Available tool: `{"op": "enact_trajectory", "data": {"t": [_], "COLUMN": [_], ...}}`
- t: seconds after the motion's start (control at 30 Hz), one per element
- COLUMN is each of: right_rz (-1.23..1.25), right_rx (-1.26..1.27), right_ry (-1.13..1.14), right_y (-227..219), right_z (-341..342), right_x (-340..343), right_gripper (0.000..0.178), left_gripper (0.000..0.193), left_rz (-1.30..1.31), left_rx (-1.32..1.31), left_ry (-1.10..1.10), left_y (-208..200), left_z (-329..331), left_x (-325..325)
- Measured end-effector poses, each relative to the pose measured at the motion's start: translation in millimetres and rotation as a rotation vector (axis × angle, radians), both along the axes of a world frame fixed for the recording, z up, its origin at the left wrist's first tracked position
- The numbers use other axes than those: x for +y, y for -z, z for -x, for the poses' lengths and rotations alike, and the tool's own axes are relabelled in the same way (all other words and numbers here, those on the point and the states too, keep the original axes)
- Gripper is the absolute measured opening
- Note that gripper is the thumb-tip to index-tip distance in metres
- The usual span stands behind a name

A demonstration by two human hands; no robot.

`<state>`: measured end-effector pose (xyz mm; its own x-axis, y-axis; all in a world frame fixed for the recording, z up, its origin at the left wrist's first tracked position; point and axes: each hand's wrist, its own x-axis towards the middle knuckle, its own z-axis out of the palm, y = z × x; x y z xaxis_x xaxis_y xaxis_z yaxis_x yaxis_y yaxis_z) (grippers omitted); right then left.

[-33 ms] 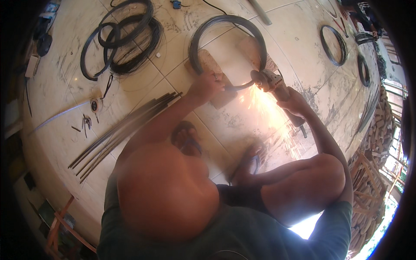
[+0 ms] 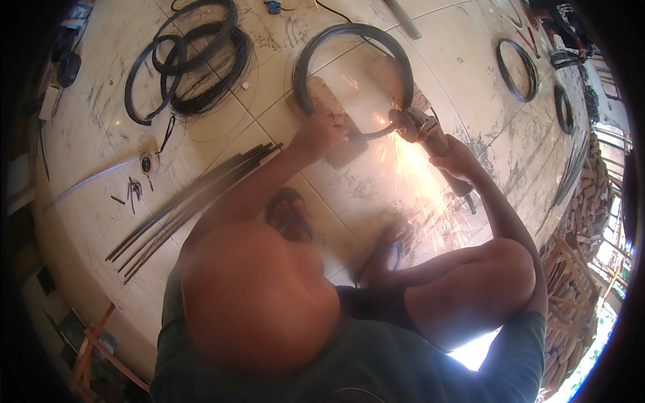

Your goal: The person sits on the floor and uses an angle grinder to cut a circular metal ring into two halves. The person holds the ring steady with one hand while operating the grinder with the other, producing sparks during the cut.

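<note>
I squat on a tiled floor over a round hoop of bundled dark wire that lies on a wooden block. My left hand grips the hoop's near end and presses it onto the block. My right hand holds an angle grinder whose disc touches the wire just right of my left hand. Bright sparks spray from the contact toward my right knee.
Several loose coils of black wire lie at the far left, and a bundle of straight rods lies near my left arm. A tape measure sits beside them. Two wire rings lie far right. Stacked wood lines the right edge.
</note>
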<state>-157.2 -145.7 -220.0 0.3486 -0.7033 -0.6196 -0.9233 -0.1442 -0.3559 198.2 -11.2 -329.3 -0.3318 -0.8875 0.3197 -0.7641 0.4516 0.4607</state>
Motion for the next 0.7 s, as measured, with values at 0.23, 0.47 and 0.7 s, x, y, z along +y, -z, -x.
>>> {"op": "enact_trajectory", "data": {"t": [0.23,0.47,0.7], "right_rz": [0.014,-0.017,-0.198], "right_rx": [-0.023,-0.026,-0.376], "right_ry": [0.041,0.055,0.199], "right_y": [9.9,-1.0,32.4], "right_z": [3.6,-10.6,29.2], "right_x": [-3.2,-1.7,-9.2], "right_gripper": [0.059,0.056,0.054], "left_gripper": [0.023,0.023,0.023], "left_rz": [0.033,-0.018,-0.011], "left_rx": [0.065,0.016,0.058], "left_ry": [-0.024,-0.03,-0.017], "left_y": [5.6,2.8,3.1], "left_z": [-2.3,-3.1,2.8], "left_x": [-5.8,-5.1,-11.7]}}
